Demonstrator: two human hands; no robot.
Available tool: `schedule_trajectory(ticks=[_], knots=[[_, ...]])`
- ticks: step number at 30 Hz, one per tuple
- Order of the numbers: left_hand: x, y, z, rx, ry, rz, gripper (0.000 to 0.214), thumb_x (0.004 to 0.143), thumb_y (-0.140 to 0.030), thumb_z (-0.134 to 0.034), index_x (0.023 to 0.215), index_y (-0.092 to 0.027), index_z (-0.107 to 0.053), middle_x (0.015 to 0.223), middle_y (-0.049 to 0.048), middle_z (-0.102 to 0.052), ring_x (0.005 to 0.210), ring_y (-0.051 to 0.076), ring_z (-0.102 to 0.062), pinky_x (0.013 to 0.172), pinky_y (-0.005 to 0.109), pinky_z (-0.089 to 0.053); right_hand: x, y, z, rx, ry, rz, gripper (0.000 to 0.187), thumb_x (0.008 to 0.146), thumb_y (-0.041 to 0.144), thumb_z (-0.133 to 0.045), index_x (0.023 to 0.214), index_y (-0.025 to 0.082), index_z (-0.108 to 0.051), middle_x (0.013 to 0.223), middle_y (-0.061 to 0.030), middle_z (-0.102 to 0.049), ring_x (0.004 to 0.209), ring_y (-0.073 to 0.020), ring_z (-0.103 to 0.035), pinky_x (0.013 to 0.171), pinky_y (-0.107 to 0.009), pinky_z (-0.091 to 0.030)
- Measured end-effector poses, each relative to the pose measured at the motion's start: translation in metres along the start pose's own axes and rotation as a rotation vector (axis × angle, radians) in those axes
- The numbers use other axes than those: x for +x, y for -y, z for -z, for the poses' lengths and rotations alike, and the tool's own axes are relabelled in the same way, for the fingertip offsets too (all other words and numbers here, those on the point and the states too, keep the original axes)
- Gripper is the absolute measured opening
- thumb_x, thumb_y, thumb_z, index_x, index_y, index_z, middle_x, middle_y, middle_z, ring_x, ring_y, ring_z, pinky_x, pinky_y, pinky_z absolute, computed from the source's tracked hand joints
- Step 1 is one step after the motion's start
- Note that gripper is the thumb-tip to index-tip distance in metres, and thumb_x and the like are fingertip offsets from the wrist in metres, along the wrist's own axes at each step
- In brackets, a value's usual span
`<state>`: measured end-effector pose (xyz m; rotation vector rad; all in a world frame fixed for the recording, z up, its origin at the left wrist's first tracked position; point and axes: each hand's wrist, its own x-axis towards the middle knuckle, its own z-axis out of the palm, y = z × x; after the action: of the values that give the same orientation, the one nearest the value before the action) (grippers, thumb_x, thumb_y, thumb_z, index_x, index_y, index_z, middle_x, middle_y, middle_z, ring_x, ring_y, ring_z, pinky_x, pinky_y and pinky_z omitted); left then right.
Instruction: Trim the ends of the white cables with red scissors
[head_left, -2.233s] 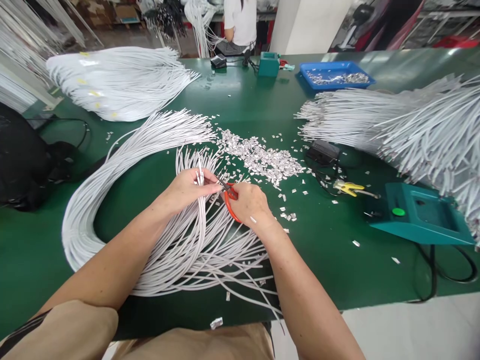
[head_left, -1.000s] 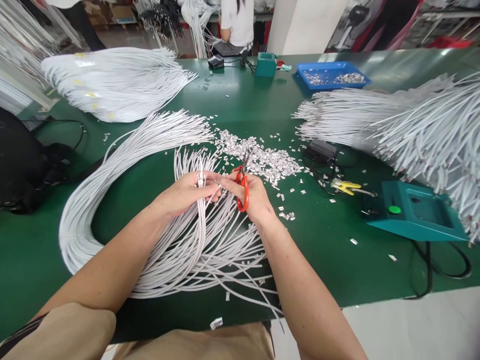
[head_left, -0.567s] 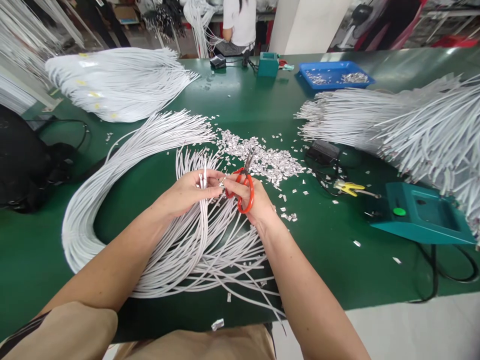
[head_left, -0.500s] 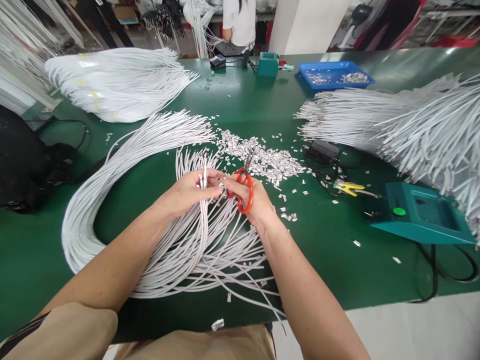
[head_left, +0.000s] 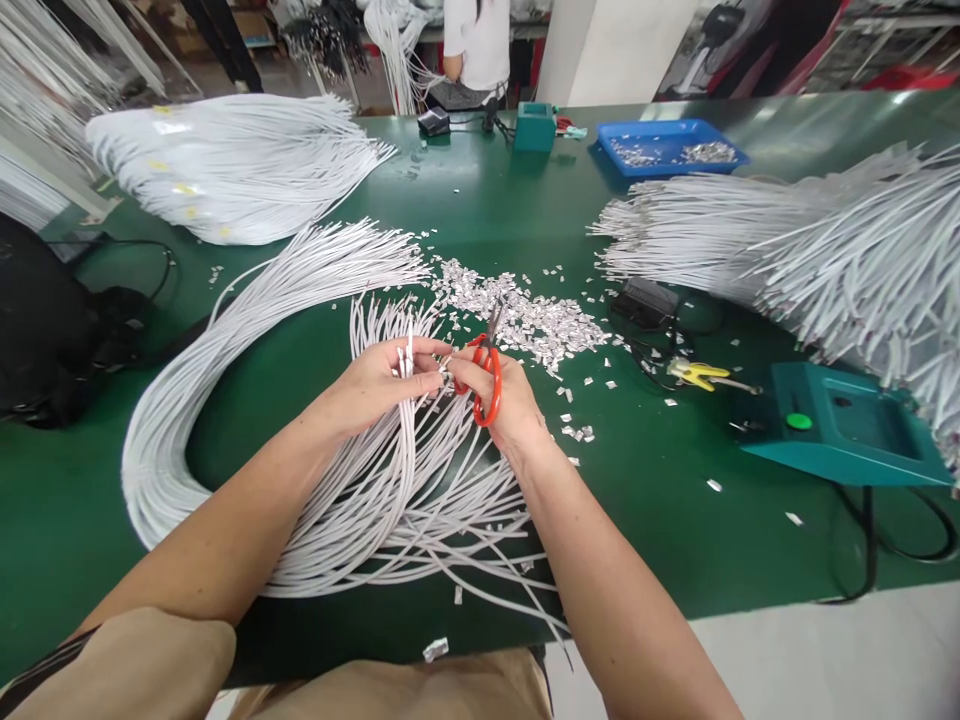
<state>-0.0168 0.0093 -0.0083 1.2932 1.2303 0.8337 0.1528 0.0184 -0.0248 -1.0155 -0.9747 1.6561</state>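
Observation:
My left hand (head_left: 375, 382) is closed around the ends of a few white cables (head_left: 405, 440), pinched upright between thumb and fingers. My right hand (head_left: 501, 400) grips red-handled scissors (head_left: 486, 375), blades pointing up and away, while its thumb and forefinger pinch at the cable tips right beside my left fingers. The loose white cable bundle (head_left: 187, 390) curves from my hands round to the left on the green table (head_left: 645, 540). A heap of small silver clippings (head_left: 525, 318) lies just beyond the scissors.
Large white cable bundles lie at the back left (head_left: 232, 165) and along the right (head_left: 810, 250). A teal box with a green button (head_left: 840, 425), yellow-handled pliers (head_left: 697, 375), a blue tray (head_left: 667, 148) and a person in white (head_left: 476, 45) at the far end.
The scissors swung from pointing left at the cable ends to blades pointing up and away. My right fingers moved in to pinch the cable tips. Over the last half second hardly anything moved.

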Motion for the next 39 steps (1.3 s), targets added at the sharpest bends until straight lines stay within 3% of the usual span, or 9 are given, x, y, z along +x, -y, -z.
schedule_trajectory(ticks=[8, 17, 24, 30, 36, 39], knots=[[-0.001, -0.002, 0.001, -0.012, 0.004, 0.003, 0.040, 0.075, -0.032, -0.076, 0.113, -0.022, -0.069, 0.079, -0.0019, -0.060, 0.075, 0.014, -0.062, 0.082, 0.031, -0.048, -0.003, 0.002, 0.000, -0.013, 0.014, 0.053, 0.015, 0.068, 0.032, -0.073, 0.076, 0.019, -0.073, 0.078, 0.0004, -0.069, 0.066, -0.0105, -0.054, 0.073, -0.028, -0.043], [-0.001, -0.003, -0.001, 0.142, -0.046, -0.044, 0.048, 0.071, -0.037, -0.077, 0.116, -0.022, -0.067, 0.082, -0.0010, -0.059, 0.075, 0.015, -0.059, 0.076, 0.031, -0.048, -0.001, -0.002, -0.004, -0.076, -0.088, 0.022, 0.013, 0.062, 0.030, -0.069, 0.066, 0.018, -0.064, 0.062, 0.0051, -0.055, 0.059, -0.0099, -0.045, 0.062, -0.026, -0.038], [-0.003, 0.000, -0.008, 0.229, -0.212, -0.123, 0.040, 0.071, -0.034, -0.075, 0.109, -0.022, -0.070, 0.075, -0.0020, -0.059, 0.064, 0.012, -0.052, 0.060, 0.026, -0.042, 0.001, -0.013, -0.012, -0.117, -0.193, 0.039, 0.019, 0.059, 0.034, -0.068, 0.069, 0.019, -0.061, 0.062, 0.0057, -0.053, 0.058, -0.0103, -0.043, 0.061, -0.027, -0.036], [0.002, 0.002, 0.000, 0.241, -0.296, -0.113, 0.039, 0.071, -0.034, -0.073, 0.108, -0.020, -0.070, 0.077, -0.0010, -0.061, 0.069, 0.015, -0.055, 0.069, 0.029, -0.043, -0.006, -0.006, -0.015, -0.198, -0.105, 0.137, 0.020, 0.061, 0.036, -0.070, 0.062, 0.020, -0.059, 0.062, 0.0048, -0.052, 0.060, -0.0114, -0.044, 0.062, -0.027, -0.038], [0.004, 0.004, 0.002, 0.212, -0.268, -0.085, 0.044, 0.070, -0.036, -0.075, 0.111, -0.021, -0.070, 0.080, -0.0008, -0.065, 0.073, 0.016, -0.057, 0.076, 0.031, -0.044, 0.005, -0.002, 0.003, -0.056, -0.294, 0.126, 0.031, 0.068, 0.045, -0.071, 0.058, 0.019, -0.058, 0.062, 0.0012, -0.055, 0.060, -0.0116, -0.042, 0.063, -0.028, -0.037], [0.004, 0.006, 0.002, 0.153, -0.235, -0.092, 0.048, 0.069, -0.036, -0.078, 0.113, -0.021, -0.069, 0.079, -0.0011, -0.065, 0.072, 0.015, -0.059, 0.075, 0.031, -0.044, 0.005, -0.001, 0.003, -0.085, -0.206, 0.107, 0.028, 0.066, 0.044, -0.074, 0.065, 0.018, -0.065, 0.067, 0.0015, -0.059, 0.064, -0.0117, -0.046, 0.066, -0.027, -0.039]])
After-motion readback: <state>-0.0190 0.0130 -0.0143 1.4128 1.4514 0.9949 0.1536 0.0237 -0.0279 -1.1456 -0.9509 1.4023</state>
